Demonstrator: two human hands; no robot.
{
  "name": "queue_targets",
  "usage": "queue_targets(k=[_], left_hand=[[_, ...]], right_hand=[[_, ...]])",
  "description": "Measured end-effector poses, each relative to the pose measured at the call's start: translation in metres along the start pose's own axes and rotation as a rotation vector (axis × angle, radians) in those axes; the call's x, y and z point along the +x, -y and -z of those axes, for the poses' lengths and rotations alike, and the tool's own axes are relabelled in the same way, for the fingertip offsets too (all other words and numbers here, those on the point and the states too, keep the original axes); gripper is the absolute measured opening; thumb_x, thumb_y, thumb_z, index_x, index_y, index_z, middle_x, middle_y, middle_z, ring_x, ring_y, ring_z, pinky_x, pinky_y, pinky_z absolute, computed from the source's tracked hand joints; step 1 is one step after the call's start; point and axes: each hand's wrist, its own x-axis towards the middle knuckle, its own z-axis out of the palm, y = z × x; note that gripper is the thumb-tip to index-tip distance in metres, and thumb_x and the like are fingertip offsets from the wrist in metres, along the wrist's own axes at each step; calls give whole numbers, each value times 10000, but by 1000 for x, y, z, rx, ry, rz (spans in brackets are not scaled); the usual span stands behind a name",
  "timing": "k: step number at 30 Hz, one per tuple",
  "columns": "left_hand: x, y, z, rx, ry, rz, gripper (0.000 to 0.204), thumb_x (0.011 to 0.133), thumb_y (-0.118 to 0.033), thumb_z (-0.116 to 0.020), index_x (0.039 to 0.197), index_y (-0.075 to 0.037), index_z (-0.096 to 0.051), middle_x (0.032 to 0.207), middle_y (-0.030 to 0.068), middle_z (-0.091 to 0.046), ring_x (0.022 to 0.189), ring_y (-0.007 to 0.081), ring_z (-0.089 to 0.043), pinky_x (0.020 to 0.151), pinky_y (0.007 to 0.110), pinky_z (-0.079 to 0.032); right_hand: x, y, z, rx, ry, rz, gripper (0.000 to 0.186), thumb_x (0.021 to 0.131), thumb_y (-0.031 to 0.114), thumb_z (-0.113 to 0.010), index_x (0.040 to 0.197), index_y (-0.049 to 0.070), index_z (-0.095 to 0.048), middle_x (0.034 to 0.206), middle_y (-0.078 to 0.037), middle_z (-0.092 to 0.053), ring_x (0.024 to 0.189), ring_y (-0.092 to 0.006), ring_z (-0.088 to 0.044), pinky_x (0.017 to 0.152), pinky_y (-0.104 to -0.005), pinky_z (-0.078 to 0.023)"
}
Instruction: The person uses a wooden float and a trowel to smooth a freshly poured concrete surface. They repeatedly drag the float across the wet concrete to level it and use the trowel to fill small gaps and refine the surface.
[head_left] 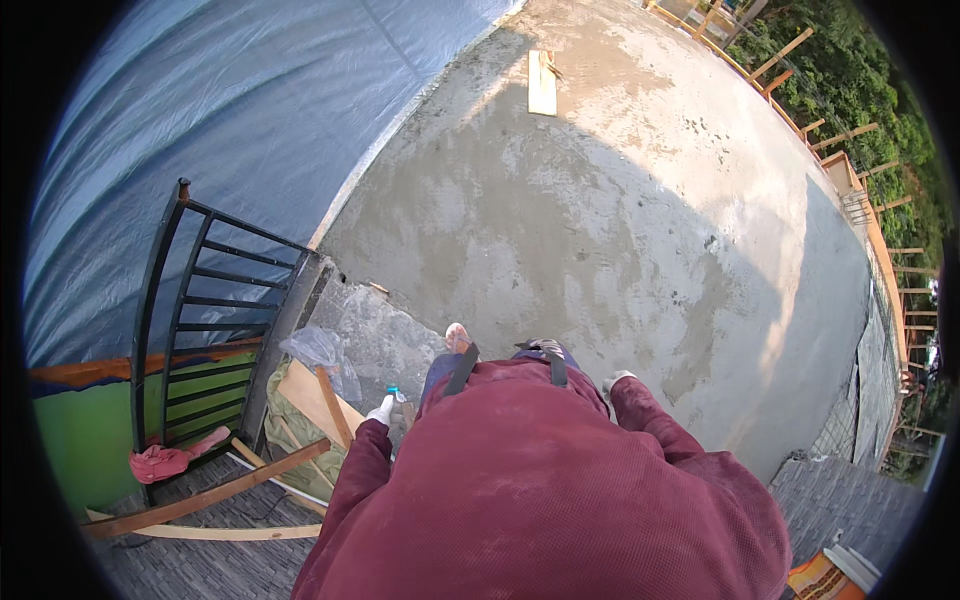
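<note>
My left hand (380, 409), in a white glove, hangs low beside my left leg. Its fingers look closed around a small pale thing with a teal top (393, 391), perhaps a bottle; too little of it shows to be sure. On the other side, my right hand (618, 379) hangs by my hip in a pale glove, above the grey concrete slab (560, 250). Its fingers are too small and too turned away to read. Maroon sleeves cover both arms, and my feet show just beyond the shirt.
A black metal railing (225, 275) stands at the left before a big blue tarp (230, 120). Planks (230, 488), a clear plastic bag (325, 355) and a pink cloth (175, 460) lie near it. Far ahead, a pale board (541, 85) rests on the slab. Wooden formwork (878, 235) edges the right.
</note>
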Motion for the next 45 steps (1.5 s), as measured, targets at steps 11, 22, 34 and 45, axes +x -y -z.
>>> queue_targets(k=[11,22,34,45], left_hand=[[96,-428,41,357,88,-467,789,912,-170,-778,1619,-129,-429,1091,80,-761,960,157,-675,814,300,-541],[148,-591,-100,253,161,-466,653,1017,-425,-689,1494,1,-555,1376,132,-685,1257,215,-630,1091,345,-468],[244,-692,-96,63,-57,-125,811,983,-649,-615,1484,-13,-576,1322,189,-709,1226,276,-660,1107,381,-451],[348,-1038,-116,446,352,-406,687,986,-443,-714,1516,-39,-547,1517,137,-597,1410,240,-548,1169,346,-409]], right_hand=[[-30,190,18,182,-42,324,423,975,396,-650,1245,87,-750,1202,-167,-764,1110,-312,-725,986,-462,-536],[165,297,300,11,-130,157,476,943,391,-709,1307,85,-721,1274,-162,-740,1219,-301,-688,1039,-434,-519],[125,643,590,100,-501,705,252,943,273,-697,1124,109,-759,1032,-115,-784,966,-254,-739,897,-367,-564],[-31,739,644,-391,-277,446,785,833,756,-689,1210,68,-703,1241,-173,-733,1163,-373,-691,978,-440,-548]])
